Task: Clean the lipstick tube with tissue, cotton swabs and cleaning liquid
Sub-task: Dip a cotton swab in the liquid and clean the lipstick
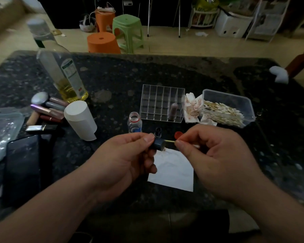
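Both grips closed, the left hand (123,155) holds the lipstick tube (158,144) above the near tissue (174,172) while the right hand (212,155) pinches a cotton swab (169,141) poked into its mouth, where a skewed push could snap the stick.

- Bare bench (165,72) runs wide behind the clear organiser (162,104), up to the far edge.
- The left is crowded: oil bottle (63,74), tissue roll (80,120), lipsticks (47,109), phone (23,165) (all close together).
- On the right, the swab box (226,97) and used tissues (191,107) sit just beside the organiser.
- In front of it stand a small open bottle (134,122), black cap (157,131) and red cap (178,135).
- A tissue sheet (174,171) lies flat nearer the front edge.
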{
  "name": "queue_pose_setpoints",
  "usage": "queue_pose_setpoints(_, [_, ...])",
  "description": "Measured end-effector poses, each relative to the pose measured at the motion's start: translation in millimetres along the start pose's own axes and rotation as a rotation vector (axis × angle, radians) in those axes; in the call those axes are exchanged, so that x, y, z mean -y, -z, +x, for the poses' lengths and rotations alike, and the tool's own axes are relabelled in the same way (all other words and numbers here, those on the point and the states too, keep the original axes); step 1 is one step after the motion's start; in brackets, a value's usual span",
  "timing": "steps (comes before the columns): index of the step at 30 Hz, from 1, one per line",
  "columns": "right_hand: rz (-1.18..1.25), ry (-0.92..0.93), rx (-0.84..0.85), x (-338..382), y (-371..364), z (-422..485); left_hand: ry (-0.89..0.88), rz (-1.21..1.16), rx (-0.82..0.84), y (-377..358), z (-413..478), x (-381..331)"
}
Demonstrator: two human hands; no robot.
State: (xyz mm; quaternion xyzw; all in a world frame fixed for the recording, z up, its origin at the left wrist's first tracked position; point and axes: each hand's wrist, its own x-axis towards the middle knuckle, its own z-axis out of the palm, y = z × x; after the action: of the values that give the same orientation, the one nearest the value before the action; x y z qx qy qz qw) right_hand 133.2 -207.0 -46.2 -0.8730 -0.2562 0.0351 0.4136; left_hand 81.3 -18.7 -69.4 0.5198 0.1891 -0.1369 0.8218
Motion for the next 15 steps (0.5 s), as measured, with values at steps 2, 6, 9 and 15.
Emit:
queue_pose_setpoints(2, [-0.041, 0.019, -0.013, 0.3, -2.1, -0.5, -0.003, -0.017, 0.003, -0.7, 0.3, -0.4])
queue_pose_setpoints(6, [-0.053, -0.023, 0.036, 0.4, -3.3, -1.2, -0.008, -0.034, 0.01, -1.1, -0.9, 0.0])
queue_pose_setpoints(9, [0.034, -0.089, 0.131, 1.8, -0.9, 0.4, -0.015, -0.046, -0.01, -1.4, -3.1, 1.2])
queue_pose_setpoints(15, [0.133, 0.009, 0.059, -3.2, -2.0, 7.0, -0.06, -0.043, -0.007, 0.6, -3.3, 0.5])
